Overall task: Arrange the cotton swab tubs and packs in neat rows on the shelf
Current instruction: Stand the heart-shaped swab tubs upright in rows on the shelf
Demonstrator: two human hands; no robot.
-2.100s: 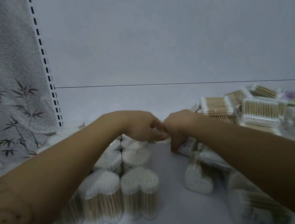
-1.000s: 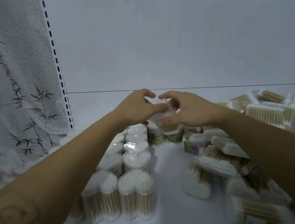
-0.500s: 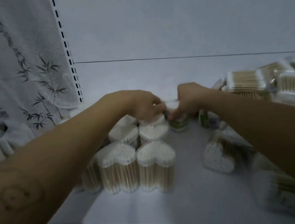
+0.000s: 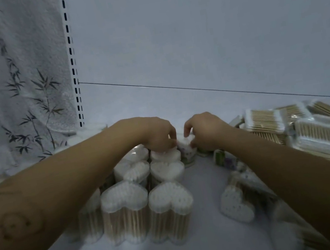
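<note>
Heart-shaped cotton swab tubs (image 4: 170, 207) stand upright in rows on the white shelf (image 4: 211, 239), running back from the front left. Behind them a small round tub with a flowered label (image 4: 186, 154) stands on the shelf. My left hand (image 4: 157, 135) and my right hand (image 4: 204, 131) meet over it, fingers curled down around its top from both sides. One heart tub (image 4: 236, 202) lies on its side at the right. Flat rectangular swab packs (image 4: 266, 121) lie heaped at the far right.
A white towel with a bamboo print (image 4: 13, 84) hangs at the left beside the slotted shelf upright (image 4: 71, 59). More small labelled tubs (image 4: 221, 156) lie under my right forearm. The white back panel (image 4: 190, 44) closes the shelf behind.
A second ago both hands held the small round tub up in the air; they have since brought it down onto the shelf behind the heart tubs and still hold it.
</note>
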